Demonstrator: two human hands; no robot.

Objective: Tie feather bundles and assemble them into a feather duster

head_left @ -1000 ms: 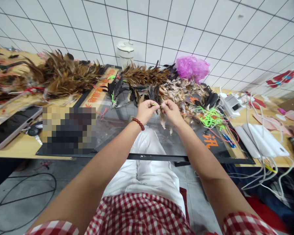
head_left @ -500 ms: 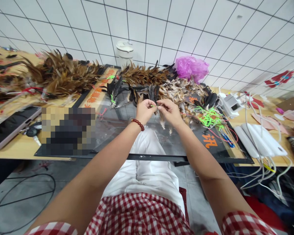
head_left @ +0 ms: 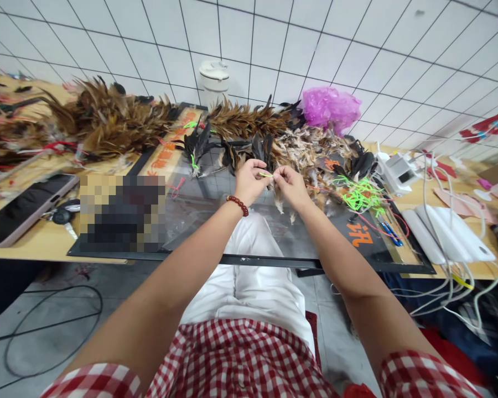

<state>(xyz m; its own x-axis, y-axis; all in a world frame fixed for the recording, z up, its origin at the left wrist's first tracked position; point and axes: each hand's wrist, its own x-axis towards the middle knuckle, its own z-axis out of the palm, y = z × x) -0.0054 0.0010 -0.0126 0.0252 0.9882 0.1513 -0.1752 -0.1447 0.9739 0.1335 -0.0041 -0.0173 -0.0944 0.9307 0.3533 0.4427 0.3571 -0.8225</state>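
Observation:
My left hand, a beaded bracelet at its wrist, pinches a short, thin green tie. My right hand has its thumb and fingertips closed at the tie's other end, close to the left fingertips. Dark feathers stand up just behind the hands; I cannot tell whether the fingers hold any of them. Brown and white feathers lie loose behind my right hand. Farther left, a black feather bundle is bound with green at its base. A pile of green ties lies to the right.
Long brown feather rows run along the back, near a white lidded cup and a pink plastic bag. A phone and keys lie left. At right are blue-handled tools and white devices with cables.
The view has shifted slightly. Both hands stay together in front of the feathers, and more of the green tie shows between them now. The left fingers look more spread.

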